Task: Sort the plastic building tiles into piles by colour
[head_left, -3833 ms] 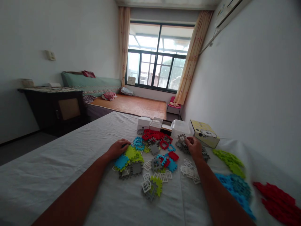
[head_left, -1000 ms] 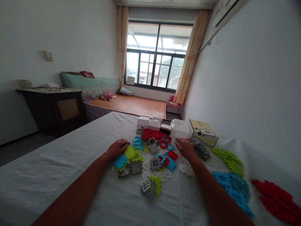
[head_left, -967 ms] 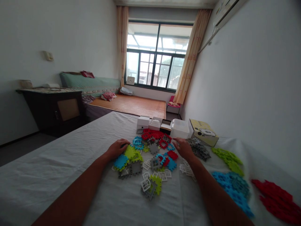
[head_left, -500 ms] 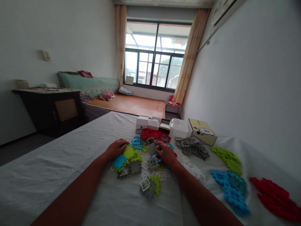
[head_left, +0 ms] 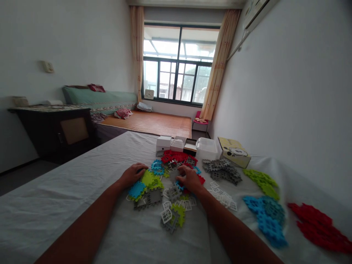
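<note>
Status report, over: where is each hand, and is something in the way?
Left hand beside lime-green pieces. Right hand at grey square piece, grip unclear. Red piece crowding close, partly covered by that hand.

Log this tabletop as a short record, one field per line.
Left hand: fingers curled beside light-green pieces; grip unclear
Right hand: fingers at a flat gray piece; hold unclear
Between and below the hands: loose mix of red, blue, green, gray and white pieces
Right side: gray pile, white window-like pieces, light-green pile, blue-and-teal pile, red pile
Back row: small boxes, clear container, yellow box
Surface: wrinkled white cloth
</note>
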`<state>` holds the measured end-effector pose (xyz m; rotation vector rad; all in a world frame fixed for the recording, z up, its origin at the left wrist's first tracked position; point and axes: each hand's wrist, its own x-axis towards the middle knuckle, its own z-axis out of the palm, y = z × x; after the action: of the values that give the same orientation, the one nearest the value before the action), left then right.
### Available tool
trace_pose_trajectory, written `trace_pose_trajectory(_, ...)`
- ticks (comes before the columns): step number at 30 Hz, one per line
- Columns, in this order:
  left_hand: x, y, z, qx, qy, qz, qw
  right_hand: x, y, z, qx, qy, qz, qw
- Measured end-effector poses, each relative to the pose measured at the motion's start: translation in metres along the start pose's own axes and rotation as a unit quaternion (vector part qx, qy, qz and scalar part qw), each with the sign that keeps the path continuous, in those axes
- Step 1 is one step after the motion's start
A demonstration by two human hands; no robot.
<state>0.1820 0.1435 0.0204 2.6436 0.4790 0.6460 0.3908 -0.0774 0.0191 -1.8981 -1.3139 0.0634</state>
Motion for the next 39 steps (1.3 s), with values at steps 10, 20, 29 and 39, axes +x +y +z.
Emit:
trace_pose_trajectory(10, -0.001, -0.006, 0.004, -0.013, 0.002, -0.012, 1.0, 0.006, 0.064, -0.106, -0.232, 0.227, 0.075, 0.943)
trace_pose_trajectory(20, -0.001, -0.002, 0.001, -0.007, 0.0, -0.006, 1.0, 0.004, 0.03, -0.089, -0.147, -0.002, -0.003, 0.989)
trace_pose_trajectory(29, -0.001, -0.001, 0.0, -0.005, -0.008, -0.009, 1.0, -0.013, -0.035, -0.051, -0.034, -0.31, -0.19, 0.931)
trace_pose_trajectory(39, -0.001, -0.001, 0.0, -0.016, -0.009, -0.016, 1.0, -0.015, -0.04, -0.044, -0.067, -0.198, -0.193, 0.959)
